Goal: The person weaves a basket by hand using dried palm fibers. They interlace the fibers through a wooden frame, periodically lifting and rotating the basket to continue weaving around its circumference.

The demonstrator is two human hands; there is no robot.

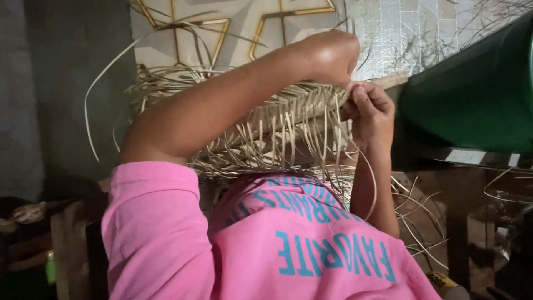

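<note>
Both hands, left hand (331,55) and right hand (371,111), pinch the woven strip (288,111), lying left-to-right.

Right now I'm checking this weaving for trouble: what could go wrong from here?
1. Both hands, left hand and right hand, pinch one edge of the woven straw piece; a slipped grip may loosen it.
2. Loose strands hang tangled and could snag the forearms.
3. The green container crowds the right hand.
</note>
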